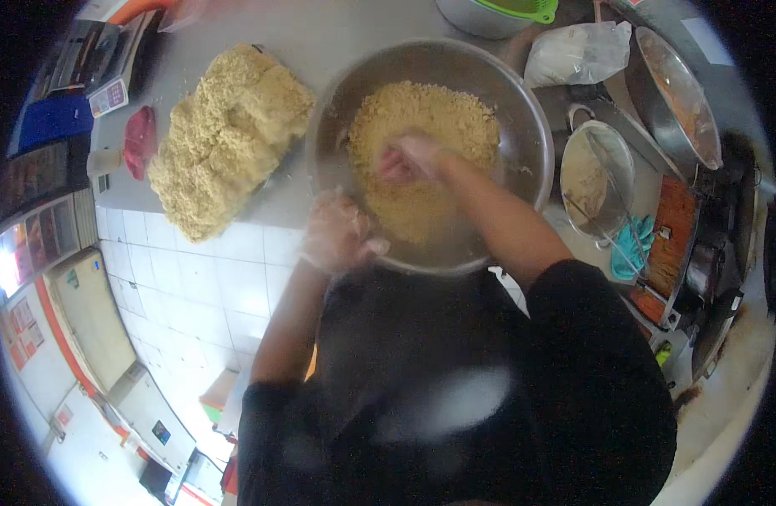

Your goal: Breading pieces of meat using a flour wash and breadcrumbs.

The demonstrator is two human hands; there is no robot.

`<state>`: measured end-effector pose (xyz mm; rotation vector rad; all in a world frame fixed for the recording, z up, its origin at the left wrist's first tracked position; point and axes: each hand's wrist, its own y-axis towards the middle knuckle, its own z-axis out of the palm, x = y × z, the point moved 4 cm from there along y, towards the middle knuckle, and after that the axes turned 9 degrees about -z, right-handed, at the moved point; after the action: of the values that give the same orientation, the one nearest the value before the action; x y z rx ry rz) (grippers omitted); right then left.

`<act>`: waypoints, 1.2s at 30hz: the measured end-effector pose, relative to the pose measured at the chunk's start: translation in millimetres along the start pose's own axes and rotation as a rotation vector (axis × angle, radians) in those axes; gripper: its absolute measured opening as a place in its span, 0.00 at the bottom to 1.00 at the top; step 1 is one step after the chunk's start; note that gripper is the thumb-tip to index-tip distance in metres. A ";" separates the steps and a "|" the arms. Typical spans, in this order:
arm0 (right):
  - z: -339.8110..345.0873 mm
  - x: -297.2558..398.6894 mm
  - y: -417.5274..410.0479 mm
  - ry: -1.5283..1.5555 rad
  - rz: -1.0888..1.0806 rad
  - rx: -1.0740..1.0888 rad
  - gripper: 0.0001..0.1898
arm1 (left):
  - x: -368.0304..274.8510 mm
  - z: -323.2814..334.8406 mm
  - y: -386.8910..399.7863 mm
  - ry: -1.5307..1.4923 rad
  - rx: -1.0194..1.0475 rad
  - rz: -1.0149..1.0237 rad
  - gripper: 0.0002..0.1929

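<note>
A large steel mixing bowl [527, 148] stands at the table's near edge, right before me. Yellow crumbly dough [432, 104] covers its bottom. My right hand [410, 157], in a clear plastic glove, is down in the crumbs with its fingers curled; blur hides whether it grips any. My left hand [344, 229], gloved the same way, is at the bowl's near left rim, thumb towards the rim; its exact hold cannot be told. Left of the bowl lies a big heap of the same yellow crumbly mass [230, 136], reaching over the table's edge.
Right of the bowl are a steel pot [571, 190] with pale contents, teal gloves [633, 246], a clear bag of white stuff [578, 54] and a large pan [679, 95]. A green strainer [527, 7] is behind. At left lie a red cloth [140, 142] and a scale [109, 96].
</note>
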<state>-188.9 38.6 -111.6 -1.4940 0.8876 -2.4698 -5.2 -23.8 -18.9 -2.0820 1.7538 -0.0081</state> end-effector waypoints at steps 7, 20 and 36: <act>5.1 -24.7 -19.7 -0.194 0.102 -0.029 0.14 | 8.7 3.7 0.8 0.062 -0.023 0.046 0.30; -51.6 3.6 13.4 0.122 0.192 -0.487 0.10 | 27.9 -15.3 18.1 -0.130 0.103 0.211 0.39; -132.6 55.0 -8.0 -0.925 -0.178 -0.686 0.15 | 62.6 -39.5 -9.4 -0.435 -0.468 0.478 0.34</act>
<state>-326.8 79.3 -110.0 -2.6388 1.4318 -1.2203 6.0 -93.8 4.0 -1.6919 2.0380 0.9960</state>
